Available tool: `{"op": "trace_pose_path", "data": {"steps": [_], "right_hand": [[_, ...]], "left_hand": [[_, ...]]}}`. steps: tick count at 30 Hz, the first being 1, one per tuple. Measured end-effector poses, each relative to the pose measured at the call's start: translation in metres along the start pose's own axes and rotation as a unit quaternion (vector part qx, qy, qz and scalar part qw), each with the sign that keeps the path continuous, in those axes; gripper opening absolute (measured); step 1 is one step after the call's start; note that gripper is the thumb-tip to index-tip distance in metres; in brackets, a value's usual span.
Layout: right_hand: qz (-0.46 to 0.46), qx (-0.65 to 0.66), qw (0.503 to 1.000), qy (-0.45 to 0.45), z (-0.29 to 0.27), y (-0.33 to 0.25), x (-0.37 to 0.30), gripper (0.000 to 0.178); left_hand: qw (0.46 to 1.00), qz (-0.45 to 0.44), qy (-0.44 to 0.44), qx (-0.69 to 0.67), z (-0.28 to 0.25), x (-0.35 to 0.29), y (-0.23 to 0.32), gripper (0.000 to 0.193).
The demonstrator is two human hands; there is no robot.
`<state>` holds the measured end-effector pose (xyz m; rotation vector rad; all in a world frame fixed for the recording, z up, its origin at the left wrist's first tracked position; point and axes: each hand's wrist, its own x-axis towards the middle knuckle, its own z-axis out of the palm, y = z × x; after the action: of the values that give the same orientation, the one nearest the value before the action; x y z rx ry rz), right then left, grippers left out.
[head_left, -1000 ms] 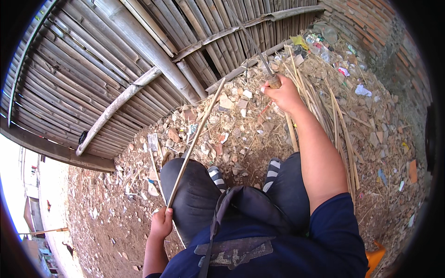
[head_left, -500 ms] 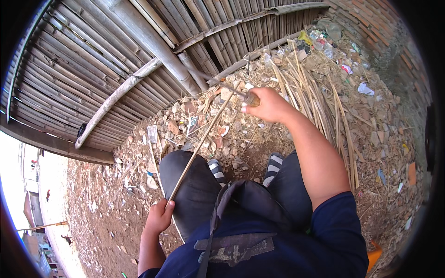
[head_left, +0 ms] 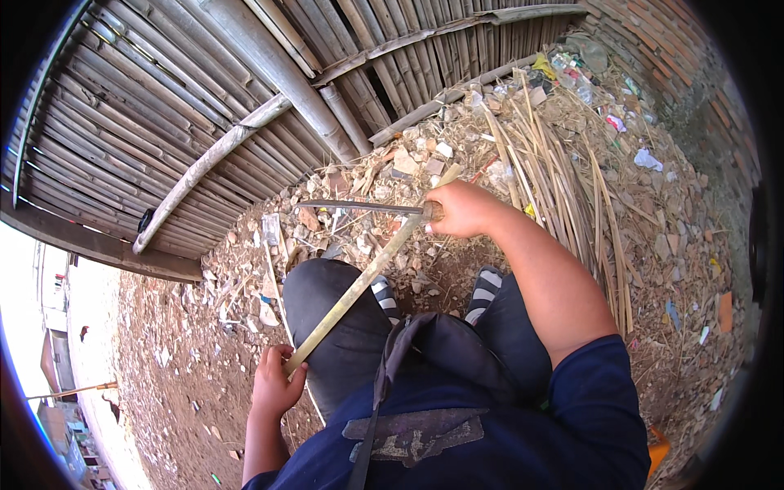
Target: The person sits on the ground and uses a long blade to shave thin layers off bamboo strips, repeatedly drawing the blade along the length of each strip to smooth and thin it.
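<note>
A long bamboo strip slants up from beside my left thigh, its wide pale-yellow face showing. My left hand pinches its lower end between thumb and fingers. The handle of a knife is in my right hand, near the strip's far end. Its narrow dark blade points left and crosses the strip; I cannot tell whether the edge touches it. Most of the handle is hidden by my fingers. Another thin strip stands beside my left knee.
A heap of split bamboo strips lies to the right. Ahead stands a bamboo-slat wall with a thick pole; a brick wall is at far right. Stones and litter cover the ground. Something orange sits behind my right elbow.
The knife blade, blurred and pointing up and left before, has swung down to lie leftward across the strip. The strip has turned from its narrow edge to its wide face.
</note>
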<state>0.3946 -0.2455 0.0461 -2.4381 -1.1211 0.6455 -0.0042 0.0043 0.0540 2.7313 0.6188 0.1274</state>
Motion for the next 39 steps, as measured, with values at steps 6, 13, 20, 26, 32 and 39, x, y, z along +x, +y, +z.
{"op": "trace_pose_path", "data": {"steps": [6,13,20,26,32,39], "right_hand": [[0.009,-0.004,1.0,-0.006,-0.012,-0.008,-0.007,0.055],[-0.035,-0.047,0.998,-0.011,-0.011,-0.026,-0.017,0.048],[-0.063,-0.034,0.997,0.009,0.012,-0.028,-0.009,0.046],[-0.026,-0.018,0.999,0.008,0.02,-0.028,0.006,0.04],[0.027,0.042,0.999,-0.019,0.024,-0.016,0.027,0.026],[0.031,-0.012,0.999,-0.03,0.027,-0.042,0.019,0.023]], "left_hand": [[0.99,-0.027,0.0,0.141,-0.011,-0.01,-0.002,0.026],[0.991,-0.116,-0.06,0.032,0.006,0.002,0.008,0.037],[0.991,-0.086,-0.106,0.007,0.015,0.013,0.003,0.039],[0.993,-0.072,-0.091,0.033,0.02,0.014,0.004,0.036],[0.996,-0.058,-0.044,0.052,0.04,0.011,-0.013,0.035],[0.995,-0.064,-0.066,0.05,0.026,0.011,-0.009,0.035]]}}
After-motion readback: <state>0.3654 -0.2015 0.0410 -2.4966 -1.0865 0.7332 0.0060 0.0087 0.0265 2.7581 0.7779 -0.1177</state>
